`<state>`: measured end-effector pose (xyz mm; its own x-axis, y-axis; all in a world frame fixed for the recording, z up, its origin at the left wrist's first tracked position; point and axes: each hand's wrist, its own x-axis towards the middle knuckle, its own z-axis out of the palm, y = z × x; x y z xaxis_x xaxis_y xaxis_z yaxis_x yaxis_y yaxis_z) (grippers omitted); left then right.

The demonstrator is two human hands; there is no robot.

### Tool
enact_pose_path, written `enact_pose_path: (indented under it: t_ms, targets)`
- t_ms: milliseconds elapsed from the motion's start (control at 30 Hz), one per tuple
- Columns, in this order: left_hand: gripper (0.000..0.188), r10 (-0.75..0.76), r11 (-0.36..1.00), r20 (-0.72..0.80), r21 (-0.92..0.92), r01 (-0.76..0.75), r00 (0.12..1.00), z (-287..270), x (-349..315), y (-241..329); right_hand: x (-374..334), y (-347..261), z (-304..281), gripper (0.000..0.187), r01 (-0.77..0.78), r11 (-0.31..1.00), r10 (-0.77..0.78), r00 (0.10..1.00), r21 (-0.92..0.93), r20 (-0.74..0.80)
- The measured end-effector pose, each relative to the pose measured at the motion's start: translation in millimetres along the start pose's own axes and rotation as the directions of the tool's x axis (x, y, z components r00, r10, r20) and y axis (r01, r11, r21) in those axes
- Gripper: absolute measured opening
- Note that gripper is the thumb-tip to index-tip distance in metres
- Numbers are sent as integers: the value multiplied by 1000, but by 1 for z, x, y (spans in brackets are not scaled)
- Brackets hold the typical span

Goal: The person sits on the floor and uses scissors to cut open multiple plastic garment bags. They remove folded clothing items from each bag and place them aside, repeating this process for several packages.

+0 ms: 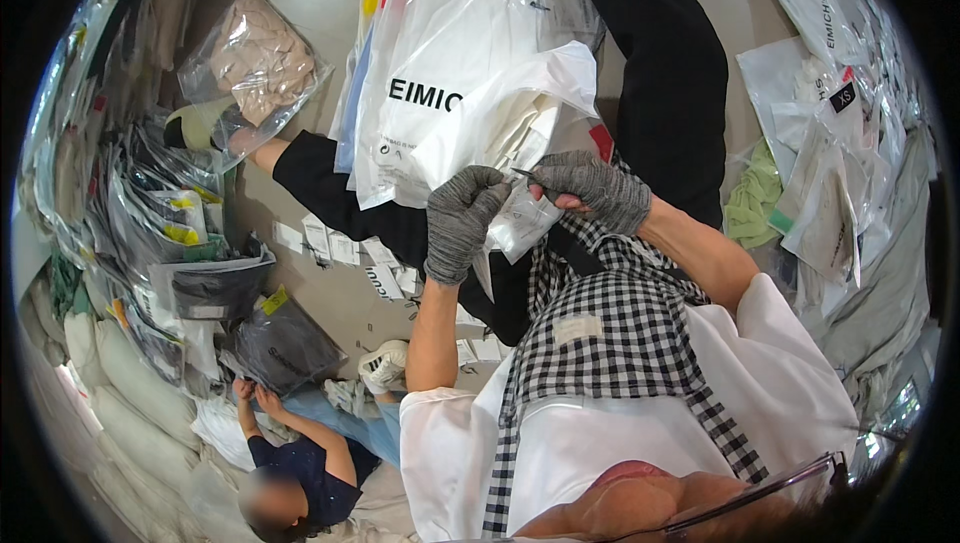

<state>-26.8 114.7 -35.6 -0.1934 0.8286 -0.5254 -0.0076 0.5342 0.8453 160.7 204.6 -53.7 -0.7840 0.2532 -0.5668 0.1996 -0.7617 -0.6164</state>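
My left hand, in a grey knit glove, is closed in a pinch beside white tags at the opening of a white plastic garment bag. What the pinch holds is too small to make out. My right hand, gloved the same way with bare fingertips, is closed on a small dark pointed tool. The tool's tip points toward my left fingers, and its exact kind is unclear. The garment bag lies across my lap over other bags, with white cloth inside.
Heaps of bagged clothes stand on the left, with more bags on the right. A clear bag with beige cloth lies by my foot. Loose white tags are scattered on the floor. Another person sits at lower left, handling a dark bag.
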Motion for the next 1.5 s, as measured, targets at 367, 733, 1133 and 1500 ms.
enact_pose_path:
  t_ms: [367,733,1133,1500]
  targets:
    - [14,127,926,-71,-350,-144,989,-3,-17,-40,-1,9,14,29,-398,882,382,917,251,112]
    - [12,206,934,-129,-270,-234,970,-7,-20,-43,24,24,15,27,-409,837,348,911,363,223]
    - [14,234,956,-102,-158,-248,967,-16,-23,-45,31,38,19,28,-431,815,361,900,387,244]
    - [13,-17,996,-243,-86,-5,970,-76,-78,-43,-1,26,-1,30,-203,977,189,968,73,164]
